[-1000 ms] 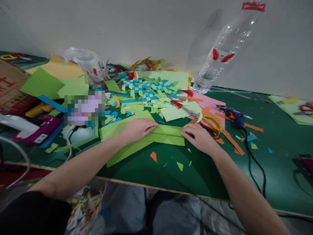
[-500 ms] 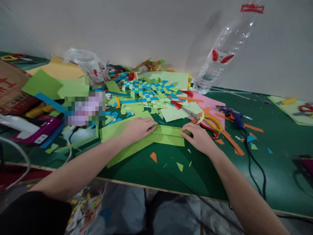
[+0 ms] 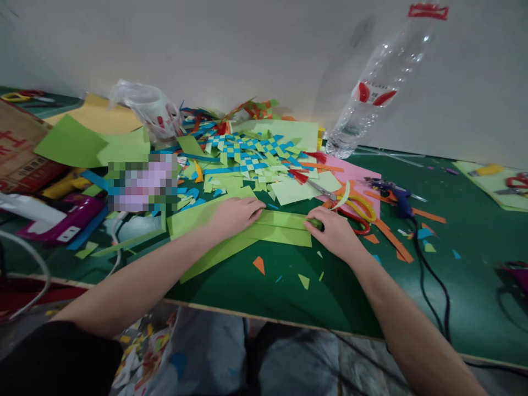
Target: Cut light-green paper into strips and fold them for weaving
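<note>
A folded light green sheet of paper [image 3: 284, 235] lies on the green table, with a raised crease running along it. My left hand [image 3: 233, 217] is closed on its left part, fingers together and thumb at the fold. At the right end, my right hand [image 3: 336, 231] pinches the upper edge between thumb and fingers. More green paper [image 3: 206, 270] spreads beneath my left hand and forearm. Just beyond my right hand lie scissors [image 3: 363, 206] with yellow and red handles.
Woven blue and green paper strips [image 3: 256, 151] are heaped toward the wall. A clear plastic bottle [image 3: 371, 93] stands behind on the right, near a blue glue gun [image 3: 402, 203] with a black cable. Purple tool [image 3: 82, 217] and cardboard box [image 3: 25, 143] sit left.
</note>
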Tool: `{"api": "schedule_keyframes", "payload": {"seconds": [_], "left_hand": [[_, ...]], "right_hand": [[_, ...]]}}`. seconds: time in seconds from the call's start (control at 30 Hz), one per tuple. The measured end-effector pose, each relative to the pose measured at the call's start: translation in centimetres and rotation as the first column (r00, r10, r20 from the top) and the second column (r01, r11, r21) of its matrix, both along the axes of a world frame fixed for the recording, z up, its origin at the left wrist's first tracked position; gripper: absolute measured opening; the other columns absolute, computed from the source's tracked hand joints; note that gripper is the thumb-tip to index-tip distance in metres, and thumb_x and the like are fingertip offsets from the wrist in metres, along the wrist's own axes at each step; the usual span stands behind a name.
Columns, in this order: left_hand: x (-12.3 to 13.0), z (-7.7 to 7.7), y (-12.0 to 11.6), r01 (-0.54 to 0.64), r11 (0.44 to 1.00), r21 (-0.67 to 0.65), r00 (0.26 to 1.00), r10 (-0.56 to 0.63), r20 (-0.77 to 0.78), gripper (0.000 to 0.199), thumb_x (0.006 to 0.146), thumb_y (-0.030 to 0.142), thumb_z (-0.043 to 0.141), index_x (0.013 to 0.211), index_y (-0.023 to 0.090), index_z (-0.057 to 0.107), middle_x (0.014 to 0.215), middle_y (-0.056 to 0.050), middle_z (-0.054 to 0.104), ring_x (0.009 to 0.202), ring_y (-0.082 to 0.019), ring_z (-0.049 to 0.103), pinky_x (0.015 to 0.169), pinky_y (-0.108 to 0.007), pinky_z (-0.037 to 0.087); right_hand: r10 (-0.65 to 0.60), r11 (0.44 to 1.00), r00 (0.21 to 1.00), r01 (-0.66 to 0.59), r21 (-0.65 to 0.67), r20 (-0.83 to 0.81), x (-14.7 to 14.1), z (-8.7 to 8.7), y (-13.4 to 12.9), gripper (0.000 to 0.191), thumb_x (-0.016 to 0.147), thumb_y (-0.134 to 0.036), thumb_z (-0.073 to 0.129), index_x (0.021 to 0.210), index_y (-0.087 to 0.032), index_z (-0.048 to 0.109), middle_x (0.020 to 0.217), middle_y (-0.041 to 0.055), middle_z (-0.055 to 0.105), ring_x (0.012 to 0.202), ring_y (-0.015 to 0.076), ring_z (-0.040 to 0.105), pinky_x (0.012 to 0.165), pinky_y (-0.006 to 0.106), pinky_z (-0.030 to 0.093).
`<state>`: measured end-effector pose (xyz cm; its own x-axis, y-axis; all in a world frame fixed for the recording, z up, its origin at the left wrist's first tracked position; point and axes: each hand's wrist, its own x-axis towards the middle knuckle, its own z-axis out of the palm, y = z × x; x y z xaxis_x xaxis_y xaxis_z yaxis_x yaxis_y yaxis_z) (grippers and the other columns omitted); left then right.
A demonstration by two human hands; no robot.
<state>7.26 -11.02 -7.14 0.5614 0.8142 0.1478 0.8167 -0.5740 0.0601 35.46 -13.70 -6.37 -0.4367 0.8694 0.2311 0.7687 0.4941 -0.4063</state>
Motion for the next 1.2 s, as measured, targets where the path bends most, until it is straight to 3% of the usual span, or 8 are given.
{"api": "schedule_keyframes", "payload": {"seconds": [0.13, 0.43, 0.6, 0.8, 0.97, 1.2], "left_hand": [[0.1, 0.1, 0.1, 0.015, 0.999, 0.028, 1.000, -0.015, 0.005, 0.030, 0.102, 0.025, 0.042, 0.113, 0.021, 0.070, 0.110, -0.006, 0.075, 0.082, -0.017, 0.070, 0.072, -0.029, 0.053], [0.0, 0.3, 0.4, 0.001, 0.998, -0.064, 0.997, 0.005, 0.083, 0.031, 0.102, 0.026, 0.042, 0.114, 0.021, 0.070, 0.113, -0.004, 0.074, 0.088, -0.018, 0.071, 0.074, -0.030, 0.054], [-0.1, 0.3, 0.1, -0.001, 1.000, 0.021, 0.999, 0.000, 0.034, 0.036, 0.105, 0.032, 0.037, 0.111, 0.019, 0.070, 0.111, -0.005, 0.073, 0.085, -0.018, 0.070, 0.072, -0.029, 0.051], [-0.6, 1.3, -0.6, 0.060, 0.990, 0.130, 0.997, -0.053, -0.057, 0.054, 0.102, 0.053, 0.039, 0.132, 0.011, 0.059, 0.126, -0.015, 0.067, 0.118, -0.029, 0.061, 0.101, -0.042, 0.044], [-0.7, 1.4, -0.8, 0.155, 0.984, 0.086, 0.986, -0.149, -0.068, 0.058, 0.098, 0.060, 0.046, 0.130, 0.014, 0.061, 0.124, -0.012, 0.069, 0.118, -0.028, 0.061, 0.107, -0.041, 0.038], [-0.6, 1.5, -1.2, 0.170, 0.982, 0.086, 0.985, -0.167, -0.047, 0.058, 0.094, 0.058, 0.055, 0.132, 0.014, 0.059, 0.124, -0.012, 0.069, 0.115, -0.028, 0.062, 0.106, -0.040, 0.039]], "right_hand": [[-0.011, 1.000, 1.000, 0.011, 0.022, 0.003, -0.2, 0.0, 0.0, 0.009, 0.091, -0.022, 0.056, 0.082, -0.021, 0.061, 0.092, 0.0067, 0.071, 0.077, 0.0214, 0.067, 0.069, 0.034, 0.048], [-0.042, 0.996, 0.998, 0.038, 0.085, 0.044, -0.4, -0.4, 0.1, 0.009, 0.090, -0.022, 0.055, 0.084, -0.021, 0.062, 0.092, 0.0067, 0.072, 0.074, 0.0210, 0.066, 0.065, 0.033, 0.047], [-0.037, 0.998, 0.999, 0.036, 0.057, 0.025, -0.4, -0.5, 0.1, 0.010, 0.090, -0.022, 0.055, 0.082, -0.021, 0.059, 0.092, 0.0065, 0.070, 0.079, 0.0219, 0.066, 0.067, 0.034, 0.047], [0.043, 0.996, 0.999, -0.041, 0.081, -0.029, 0.0, -0.3, -0.1, 0.010, 0.092, -0.023, 0.052, 0.083, -0.021, 0.056, 0.091, 0.0090, 0.068, 0.085, 0.0244, 0.065, 0.077, 0.040, 0.049], [0.142, 0.982, 0.990, -0.139, 0.129, -0.008, 0.4, 0.2, -0.4, 0.006, 0.090, -0.024, 0.057, 0.094, -0.021, 0.058, 0.108, 0.0129, 0.068, 0.104, 0.0291, 0.062, 0.093, 0.049, 0.047], [0.183, 0.973, 0.982, -0.186, 0.137, 0.040, 0.7, 0.5, -0.6, 0.033, 0.088, -0.032, 0.063, 0.118, -0.020, 0.055, 0.129, 0.0156, 0.063, 0.119, 0.0329, 0.058, 0.101, 0.054, 0.044]]}}
